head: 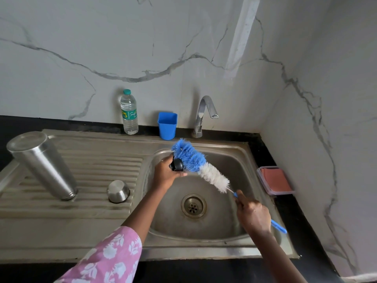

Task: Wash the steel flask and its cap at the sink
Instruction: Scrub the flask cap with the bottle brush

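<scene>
Blue-and-white bristles of a bottle brush (201, 167) press against a small black cap (177, 165) held over the back-left of the sink bowl (234, 160). The person's left hand (166, 173) curls round the cap, while the right hand (253, 214) is wrapped around the brush's thin blue handle. The scrub should go best with short strokes as the left hand turns the cap, so the bristles reach every groove, and with the cap kept over the bowl in case it slips. No water is seen running from the tap (204, 113). The steel flask (43, 167) stands mouth-down on the ribbed drainboard (102, 164), well apart from the hands. Its long axis runs up toward the left, base uppermost; whether that lean is real or the wide lens cannot be told. A steel cup lid (118, 190) sits inverted nearby.
</scene>
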